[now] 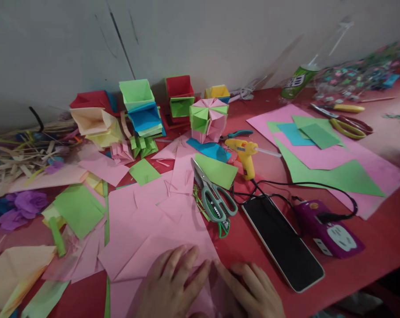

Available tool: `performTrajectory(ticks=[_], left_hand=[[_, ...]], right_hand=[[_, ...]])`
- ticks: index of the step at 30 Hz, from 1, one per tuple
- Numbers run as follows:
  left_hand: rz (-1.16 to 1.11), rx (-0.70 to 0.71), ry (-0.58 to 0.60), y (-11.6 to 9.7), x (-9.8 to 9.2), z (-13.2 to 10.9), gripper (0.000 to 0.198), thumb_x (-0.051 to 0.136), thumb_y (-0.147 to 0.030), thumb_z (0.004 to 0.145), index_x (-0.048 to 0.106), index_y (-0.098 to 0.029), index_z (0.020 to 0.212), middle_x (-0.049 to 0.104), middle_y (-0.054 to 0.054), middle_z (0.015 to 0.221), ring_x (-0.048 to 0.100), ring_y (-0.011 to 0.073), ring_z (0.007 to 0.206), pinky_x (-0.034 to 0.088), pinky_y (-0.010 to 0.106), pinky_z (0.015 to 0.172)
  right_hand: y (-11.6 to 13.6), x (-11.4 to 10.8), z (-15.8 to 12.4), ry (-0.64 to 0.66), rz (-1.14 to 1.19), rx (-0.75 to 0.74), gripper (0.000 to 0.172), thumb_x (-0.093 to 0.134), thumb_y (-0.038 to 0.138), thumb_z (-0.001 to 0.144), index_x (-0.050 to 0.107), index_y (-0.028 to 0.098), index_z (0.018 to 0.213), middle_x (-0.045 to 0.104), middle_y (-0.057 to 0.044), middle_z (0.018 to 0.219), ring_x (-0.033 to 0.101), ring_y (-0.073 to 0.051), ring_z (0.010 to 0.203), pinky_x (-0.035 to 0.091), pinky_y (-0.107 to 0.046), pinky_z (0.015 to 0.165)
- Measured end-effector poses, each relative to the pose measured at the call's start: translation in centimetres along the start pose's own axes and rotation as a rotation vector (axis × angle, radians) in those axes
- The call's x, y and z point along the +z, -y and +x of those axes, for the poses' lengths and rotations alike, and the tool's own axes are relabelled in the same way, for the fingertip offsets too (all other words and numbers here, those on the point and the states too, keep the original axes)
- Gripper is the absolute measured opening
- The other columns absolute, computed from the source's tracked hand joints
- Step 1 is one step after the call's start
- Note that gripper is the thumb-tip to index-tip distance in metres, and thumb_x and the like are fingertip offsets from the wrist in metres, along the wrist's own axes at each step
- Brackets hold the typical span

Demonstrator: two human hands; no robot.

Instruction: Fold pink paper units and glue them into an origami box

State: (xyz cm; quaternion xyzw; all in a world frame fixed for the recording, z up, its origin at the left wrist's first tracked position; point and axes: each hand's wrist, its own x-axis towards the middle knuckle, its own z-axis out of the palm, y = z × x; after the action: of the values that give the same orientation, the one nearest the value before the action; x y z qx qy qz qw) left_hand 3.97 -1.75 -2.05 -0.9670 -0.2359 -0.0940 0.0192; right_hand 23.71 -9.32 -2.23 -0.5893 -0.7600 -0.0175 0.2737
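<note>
My left hand [173,282] lies on pink paper [143,251] at the front edge, its fingers stretched out and spread over the sheet. Beside it, my right hand [251,289] presses down with its index finger extended and the other fingers bent; its index tip almost meets the left hand's fingers. The lower parts of both hands run out of view. Grey-handled scissors [213,194] rest just beyond the hands, half on the paper. To the right of them lies a dark-screened phone [282,243].
A yellow glue gun [244,154] with a black cord stands near a purple power socket [330,229]. Folded paper boxes [138,95] and a pink-green paper ball [209,119] line the wall. Cut paper [79,210] crowds the left; pliers [350,128] and coloured sheets [329,159] lie right.
</note>
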Motion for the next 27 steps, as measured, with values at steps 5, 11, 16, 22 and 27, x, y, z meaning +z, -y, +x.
performTrajectory(ticks=[5, 11, 16, 22, 27], left_hand=[[-0.007, -0.008, -0.019, 0.0, 0.1, 0.1, 0.060, 0.038, -0.062, 0.081, 0.044, -0.029, 0.131, 0.058, 0.000, 0.122, 0.045, 0.0225, 0.107, 0.029, 0.035, 0.090], [-0.040, -0.008, 0.014, 0.0, 0.1, -0.4, 0.064, 0.036, -0.062, 0.082, 0.037, -0.028, 0.135, 0.053, 0.000, 0.129, 0.042, 0.0229, 0.112, 0.028, 0.035, 0.093], [-0.067, -0.021, 0.037, -0.2, 0.1, -0.4, 0.065, 0.032, -0.063, 0.083, 0.033, -0.028, 0.137, 0.052, 0.001, 0.130, 0.041, 0.0230, 0.115, 0.026, 0.035, 0.095], [0.009, 0.020, 0.044, -0.1, 0.1, -0.8, 0.070, 0.036, -0.061, 0.083, 0.033, -0.018, 0.138, 0.047, 0.004, 0.135, 0.036, 0.0244, 0.122, 0.023, 0.035, 0.100], [0.082, 0.042, 0.059, 0.8, -0.4, -1.4, 0.072, 0.040, -0.063, 0.079, 0.034, -0.020, 0.137, 0.044, 0.008, 0.137, 0.034, 0.0315, 0.125, 0.023, 0.043, 0.100]], right_hand=[[-0.1, 0.2, -0.1, 0.007, -0.045, 0.025, 0.031, 0.040, 0.016, 0.085, 0.068, 0.015, 0.098, 0.063, -0.007, 0.072, 0.052, -0.017, 0.066, 0.044, -0.027, 0.064], [-0.9, -0.3, -1.0, 0.013, 0.023, 0.050, 0.029, 0.044, 0.012, 0.083, 0.066, 0.012, 0.101, 0.061, -0.008, 0.078, 0.053, -0.017, 0.071, 0.046, -0.027, 0.065], [-0.3, -0.4, -0.4, 0.027, 0.027, -0.014, 0.033, 0.042, 0.011, 0.082, 0.064, 0.013, 0.106, 0.061, -0.009, 0.079, 0.053, -0.017, 0.071, 0.045, -0.026, 0.062], [0.3, 0.2, 0.3, 0.027, -0.034, -0.001, 0.033, 0.042, 0.011, 0.079, 0.067, 0.014, 0.099, 0.063, -0.008, 0.076, 0.054, -0.018, 0.070, 0.045, -0.027, 0.063], [0.0, 0.1, 0.3, 0.027, -0.071, -0.018, 0.032, 0.042, 0.012, 0.078, 0.068, 0.016, 0.096, 0.064, -0.007, 0.077, 0.055, -0.018, 0.071, 0.045, -0.027, 0.063]])
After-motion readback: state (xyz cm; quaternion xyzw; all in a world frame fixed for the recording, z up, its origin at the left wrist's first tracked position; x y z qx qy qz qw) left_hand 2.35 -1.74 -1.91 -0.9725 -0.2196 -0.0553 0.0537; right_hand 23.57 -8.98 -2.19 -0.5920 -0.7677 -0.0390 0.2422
